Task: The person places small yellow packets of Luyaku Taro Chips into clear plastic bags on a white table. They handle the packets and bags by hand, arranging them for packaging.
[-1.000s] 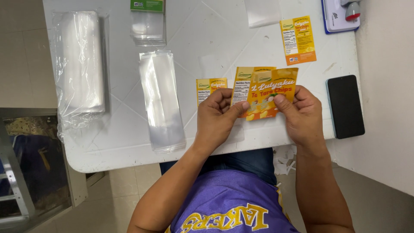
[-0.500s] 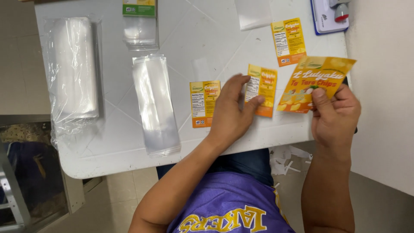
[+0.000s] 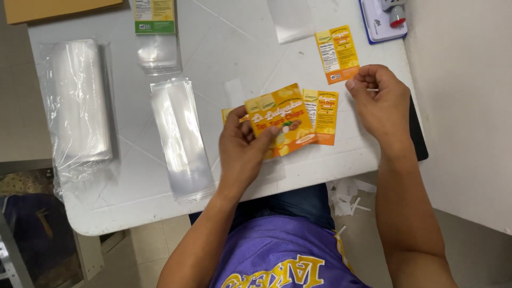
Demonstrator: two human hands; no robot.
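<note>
My left hand (image 3: 242,149) holds a large yellow-and-orange printed label (image 3: 280,122) by its lower left edge, tilted above the white table (image 3: 224,58). My right hand (image 3: 381,104) hovers to the right, thumb and fingers pinched on a thin white strip (image 3: 373,89). A smaller orange label (image 3: 326,120) lies flat just behind the held one. Another small label (image 3: 229,113) is mostly hidden by my left hand. A third small label (image 3: 337,53) lies farther back.
A stack of clear sleeves (image 3: 181,138) lies left of my hands, a bigger wrapped pack (image 3: 77,101) at the far left. A green-topped clear bag (image 3: 154,32), a loose clear sleeve (image 3: 290,18) and a blue-and-white device (image 3: 380,21) sit at the back. A black phone (image 3: 420,138) lies at the right edge; paper scraps (image 3: 346,197) litter the floor.
The large label has passed from my right hand to my left and moved left, over the small labels. My right hand let go of it and now pinches a thin strip.
</note>
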